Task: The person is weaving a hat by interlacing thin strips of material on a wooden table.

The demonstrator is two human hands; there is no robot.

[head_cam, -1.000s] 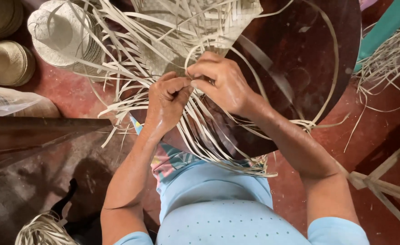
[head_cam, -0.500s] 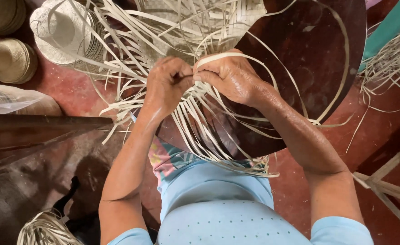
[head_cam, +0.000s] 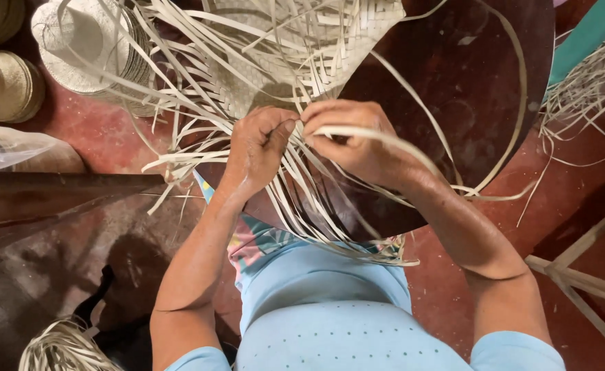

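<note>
Left hand point(head_cam: 260, 148): fingers pinched together on pale straw strips point(head_cam: 316, 206).
Right hand point(head_cam: 357, 141): grip clamped on one long strip point(head_cam: 385, 137).
Bench point(head_cam: 467, 82): dark, round, under the woven mat point(head_cam: 295, 48).

The woven mat point(head_cam: 295, 62) lay on the table point(head_cam: 467, 75) at twelve o'clock of both hands. A hat point(head_cam: 86, 45) sat at ten o'clock, a strip bundle point(head_cam: 62, 347) at seven, loose strips point(head_cam: 591, 86) at two.

pale cream straw strips point(head_cam: 330, 206) in a checked weave, dark brown round worktop point(head_cam: 467, 75), red floor point(head_cam: 570, 206), whitish hat point(head_cam: 76, 41), light blue dotted shirt point(head_cam: 344, 323), teal post point(head_cam: 591, 31).
</note>
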